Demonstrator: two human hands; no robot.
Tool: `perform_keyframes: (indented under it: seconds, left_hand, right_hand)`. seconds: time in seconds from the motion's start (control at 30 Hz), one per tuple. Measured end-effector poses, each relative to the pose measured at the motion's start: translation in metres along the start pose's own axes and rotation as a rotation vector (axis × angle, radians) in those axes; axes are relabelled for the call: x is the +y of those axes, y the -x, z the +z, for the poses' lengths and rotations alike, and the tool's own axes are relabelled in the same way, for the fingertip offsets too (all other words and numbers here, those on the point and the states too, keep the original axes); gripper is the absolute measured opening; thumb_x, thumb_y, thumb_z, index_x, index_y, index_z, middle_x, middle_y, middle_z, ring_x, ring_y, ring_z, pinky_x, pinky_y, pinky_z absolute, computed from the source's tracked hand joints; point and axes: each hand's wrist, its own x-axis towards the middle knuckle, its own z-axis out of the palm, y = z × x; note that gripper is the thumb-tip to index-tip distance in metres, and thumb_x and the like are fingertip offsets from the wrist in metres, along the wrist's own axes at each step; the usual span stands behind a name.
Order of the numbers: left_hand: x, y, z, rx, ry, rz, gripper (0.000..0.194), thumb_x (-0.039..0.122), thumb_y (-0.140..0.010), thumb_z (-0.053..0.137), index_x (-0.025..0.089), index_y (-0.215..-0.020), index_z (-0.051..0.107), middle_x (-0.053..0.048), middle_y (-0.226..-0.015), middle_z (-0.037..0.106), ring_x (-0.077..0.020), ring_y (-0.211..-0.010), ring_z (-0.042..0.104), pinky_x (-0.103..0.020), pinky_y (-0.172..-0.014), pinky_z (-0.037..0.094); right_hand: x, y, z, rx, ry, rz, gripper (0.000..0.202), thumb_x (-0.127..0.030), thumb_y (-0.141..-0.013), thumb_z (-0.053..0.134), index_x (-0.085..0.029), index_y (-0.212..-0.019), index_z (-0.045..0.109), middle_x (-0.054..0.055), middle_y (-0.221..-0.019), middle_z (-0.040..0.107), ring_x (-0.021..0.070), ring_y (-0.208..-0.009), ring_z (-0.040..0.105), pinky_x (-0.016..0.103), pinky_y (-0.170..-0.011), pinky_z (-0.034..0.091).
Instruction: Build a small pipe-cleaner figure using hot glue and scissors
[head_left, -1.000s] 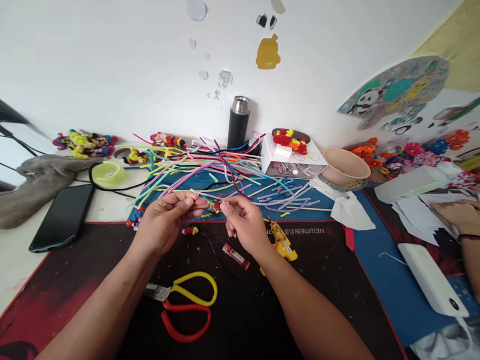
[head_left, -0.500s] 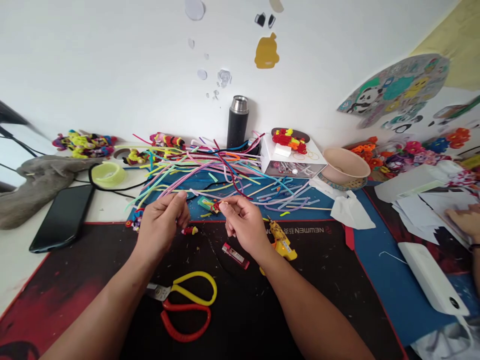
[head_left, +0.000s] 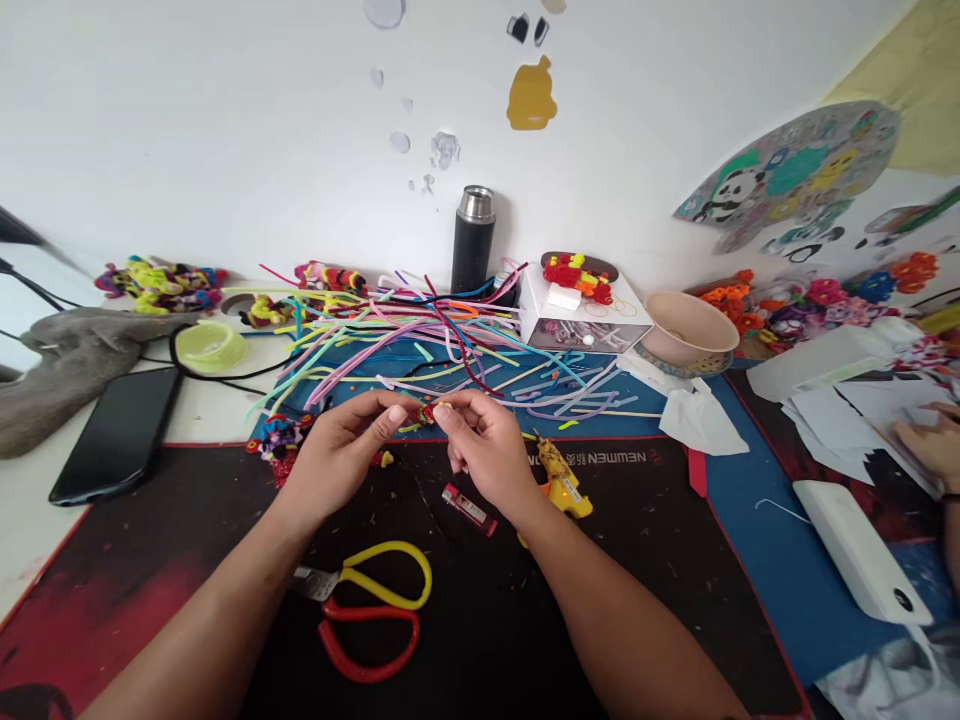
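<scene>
Smooth, matt black is worn by the flask body (head_left: 471, 252), topped with shiny bare metal. A fuzzy, matt finish is shown by the pipe cleaners (head_left: 375, 350), while a sparkly one is seen on the small red piece (head_left: 427, 413). Metal blades are paired with glossy, plastic-looking handles on the scissors (head_left: 369, 671). The glue gun (head_left: 568, 494) is made of yellow plastic (pretty grubby, tbh), and glassy gloss is shown by the phone (head_left: 116, 433).
</scene>
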Motion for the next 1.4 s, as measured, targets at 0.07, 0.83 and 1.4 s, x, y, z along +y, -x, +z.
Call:
perform_keyframes:
  seconds: [0.07,0.83,1.4]
  left_hand:
    - [0.002,0.001,-0.001,-0.014,-0.049,-0.013,0.054,0.076,-0.091,0.075,0.023,-0.095,0.081,-0.009,-0.100,0.084,-0.0320,-0.099,0.076,-0.040,-0.094,0.057]
    - [-0.013,-0.007,-0.004,0.084,0.338,-0.087,0.048,0.066,-0.082,0.092,0.021,-0.082,0.077,-0.002,-0.080,0.070,-0.0186,-0.078,0.060,-0.030,-0.076,0.047]
    - [0.001,-0.001,0.000,0.039,0.068,-0.069,0.054,0.075,-0.088,0.080,0.021,-0.097,0.081,-0.007,-0.092,0.079,-0.0246,-0.084,0.068,-0.034,-0.078,0.055]
  right_hand:
    - [0.000,0.000,0.000,-0.008,0.008,0.005,0.036,-0.057,-0.096,0.077,-0.021,-0.101,0.071,-0.009,-0.058,0.056,0.0104,-0.043,0.051,0.025,-0.045,0.039]
    - [0.004,0.000,0.000,-0.024,-0.011,0.030,0.038,-0.059,-0.097,0.076,-0.021,-0.099,0.071,-0.009,-0.055,0.054,0.0107,-0.044,0.050,0.024,-0.046,0.040]
    - [0.000,0.002,0.002,-0.038,0.010,0.049,0.044,-0.064,-0.094,0.077,-0.022,-0.102,0.068,-0.009,-0.058,0.056,0.0104,-0.044,0.050,0.024,-0.045,0.040]
